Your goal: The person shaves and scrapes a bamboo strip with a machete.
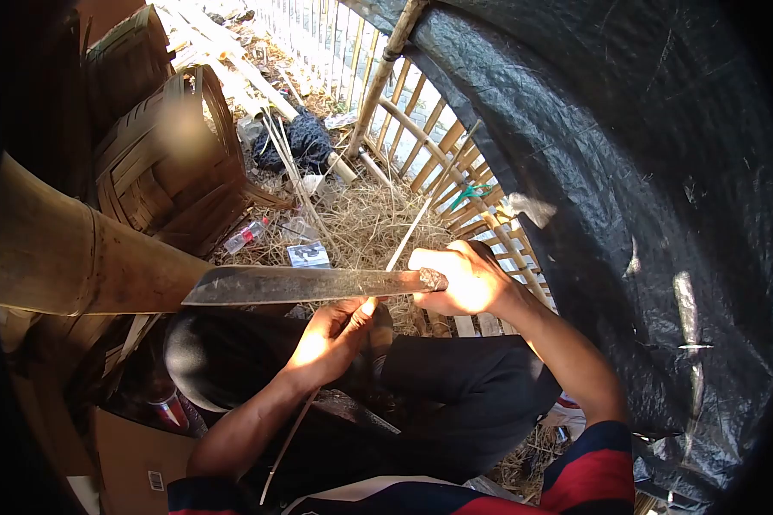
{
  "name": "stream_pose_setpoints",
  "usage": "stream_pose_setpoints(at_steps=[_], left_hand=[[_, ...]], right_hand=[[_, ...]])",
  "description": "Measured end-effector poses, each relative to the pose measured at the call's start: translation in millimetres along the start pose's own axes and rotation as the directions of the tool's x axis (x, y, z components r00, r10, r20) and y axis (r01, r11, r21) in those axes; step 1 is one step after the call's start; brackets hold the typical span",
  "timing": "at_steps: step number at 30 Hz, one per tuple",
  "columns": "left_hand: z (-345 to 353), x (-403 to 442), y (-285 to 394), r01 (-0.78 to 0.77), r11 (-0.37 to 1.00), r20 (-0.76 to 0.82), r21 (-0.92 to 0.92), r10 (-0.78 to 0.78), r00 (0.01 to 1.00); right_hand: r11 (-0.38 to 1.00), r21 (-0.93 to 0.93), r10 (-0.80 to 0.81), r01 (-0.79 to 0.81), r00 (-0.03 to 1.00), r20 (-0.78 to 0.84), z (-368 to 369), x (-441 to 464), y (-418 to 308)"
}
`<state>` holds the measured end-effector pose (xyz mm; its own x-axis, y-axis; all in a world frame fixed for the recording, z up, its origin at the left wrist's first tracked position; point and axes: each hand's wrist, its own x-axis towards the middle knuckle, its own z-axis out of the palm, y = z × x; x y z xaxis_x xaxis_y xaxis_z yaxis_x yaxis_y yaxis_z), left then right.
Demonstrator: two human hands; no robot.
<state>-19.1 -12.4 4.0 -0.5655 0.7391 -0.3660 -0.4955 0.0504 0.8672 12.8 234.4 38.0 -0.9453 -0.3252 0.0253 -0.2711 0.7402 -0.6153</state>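
My right hand [465, 276] is wrapped round the handle of a machete [296, 286]. Its broad blade points left across my view, above my lap. Below the blade, my left hand [331, 342] pinches a thin bamboo strip [410, 232] between thumb and fingers. The strip slants from the upper right, passes behind the blade and comes out below my left wrist. Part of it is hidden by the blade and my hand. Whether the cutting edge touches the strip I cannot tell.
A thick bamboo pole [133, 266] juts in from the left beside my knee. Woven bamboo baskets [176, 159] stand behind it. Straw [374, 215], a plastic bottle [247, 235] and scraps litter the ground. A bamboo slat fence [429, 142] and a black tarp [644, 197] close off the right.
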Motion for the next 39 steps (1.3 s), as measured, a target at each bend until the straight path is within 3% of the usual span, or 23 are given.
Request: stream_pose_setpoints(at_steps=[1, 2, 3, 8, 11, 13, 15, 16, 19, 20, 21, 23, 24, 25, 27, 28, 29, 31, 32, 33, 36, 38, 39], left_hand=[[-2.4, 0.2, -3.1, 0.002, 1.000, 0.002, -0.001, -0.002, 1.000], [-7.1, 0.4, -6.8, 0.067, 0.998, 0.035, 0.021, -0.068, 0.997], [-9.4, 0.5, -8.7, 0.131, 0.990, 0.066, 0.047, -0.134, 0.989], [-0.9, -1.9, -1.9, 0.032, 0.999, -0.027, 0.024, -0.032, 0.999], [0.6, 0.2, -2.7, -0.009, 0.995, -0.061, 0.100, 0.016, 0.998], [1.0, 2.2, -6.2, -0.028, 0.990, -0.061, 0.138, 0.037, 0.997], [-1.1, 2.8, -7.7, -0.093, 0.985, -0.044, 0.148, 0.101, 0.994], [-0.3, 0.6, -4.6, -0.071, 0.980, -0.064, 0.185, 0.085, 0.994], [-1.5, -0.2, -12.4, -0.100, 0.969, -0.069, 0.226, 0.118, 0.991], [-0.9, -1.7, -10.0, -0.100, 0.969, -0.070, 0.226, 0.118, 0.991], [0.2, -4.4, -5.9, -0.069, 0.961, -0.076, 0.267, 0.093, 0.993], [3.0, -4.3, -4.6, -0.039, 0.952, -0.078, 0.305, 0.066, 0.995], [4.8, -2.5, -6.0, -0.027, 0.956, -0.076, 0.292, 0.052, 0.996], [6.6, -0.7, -7.6, -0.014, 0.961, -0.076, 0.277, 0.037, 0.996], [7.9, 2.2, -11.8, -0.018, 0.965, -0.074, 0.263, 0.038, 0.996], [8.5, 3.2, -12.9, -0.021, 0.967, -0.073, 0.253, 0.041, 0.996], [10.3, 3.0, -10.9, -0.017, 0.967, -0.073, 0.255, 0.037, 0.997], [13.3, 2.2, -3.4, -0.063, 0.961, -0.051, 0.271, 0.080, 0.996], [13.5, 3.2, -5.5, -0.060, 0.959, -0.054, 0.275, 0.077, 0.996], [13.7, 5.6, -10.2, -0.118, 0.957, -0.049, 0.265, 0.135, 0.990], [16.6, 9.7, -15.3, -0.194, 0.953, -0.058, 0.234, 0.213, 0.975], [13.9, 10.1, -16.7, -0.208, 0.954, -0.080, 0.217, 0.230, 0.970], [10.2, 9.6, -17.7, -0.166, 0.933, -0.089, 0.318, 0.203, 0.975]], right_hand=[[0.999, -0.054, -0.002, 0.001, 1.000, -0.023, 3.2, -1.8, 0.9], [0.965, -0.218, -0.182, 0.145, 0.970, -0.163, 5.6, -2.1, -0.6], [0.966, -0.218, -0.180, 0.142, 0.970, -0.164, 3.3, -2.5, -4.4], [0.923, -0.374, 0.082, -0.084, 0.996, -0.021, -5.4, -1.7, -2.0], [0.931, -0.291, 0.252, -0.220, 0.965, 0.079, -14.6, -5.9, 13.6], [0.928, -0.309, 0.218, -0.206, 0.976, 0.003, -16.5, -16.1, 19.0], [0.895, -0.445, -0.039, -0.036, 0.987, -0.157, -12.6, -28.6, 42.5], [0.913, -0.399, -0.053, -0.079, 0.950, -0.309, -10.7, -34.7, 47.9], [0.870, -0.486, -0.073, -0.089, 0.950, -0.305, -15.8, -48.3, 76.2], [0.878, -0.474, -0.173, -0.060, 0.886, -0.431, -16.4, -52.7, 83.5], [0.878, -0.475, -0.173, -0.060, 0.886, -0.431, -18.9, -56.6, 89.0], [0.889, -0.287, 0.230, -0.358, 0.889, -0.395, -26.1, -65.6, 99.4], [0.907, -0.308, 0.197, -0.288, 0.935, -0.294, -31.4, -66.3, 98.5], [0.906, -0.311, 0.197, -0.287, 0.936, -0.291, -32.6, -67.8, 95.2], [0.893, -0.427, 0.010, -0.144, 0.953, -0.301, -28.2, -72.1, 81.3], [0.929, -0.228, 0.221, -0.291, 0.932, -0.288, -23.4, -69.2, 75.7], [0.914, -0.396, -0.035, -0.089, 0.955, -0.294, -21.0, -66.2, 66.0], [0.924, -0.368, 0.112, -0.103, 0.994, 0.004, -24.2, -49.7, 42.6], [0.948, -0.253, 0.187, -0.195, 0.981, -0.055, -20.8, -44.6, 29.2], [0.958, -0.184, 0.237, -0.221, 0.969, 0.069, -18.4, -35.4, 29.8], [0.966, -0.184, 0.204, -0.184, 0.974, 0.095, -20.3, -26.7, 13.1], [0.972, -0.212, 0.096, -0.099, 0.995, -0.023, -14.9, -27.4, 27.4], [0.952, -0.247, 0.181, -0.179, 0.983, -0.015, -16.1, -28.7, 32.4]])
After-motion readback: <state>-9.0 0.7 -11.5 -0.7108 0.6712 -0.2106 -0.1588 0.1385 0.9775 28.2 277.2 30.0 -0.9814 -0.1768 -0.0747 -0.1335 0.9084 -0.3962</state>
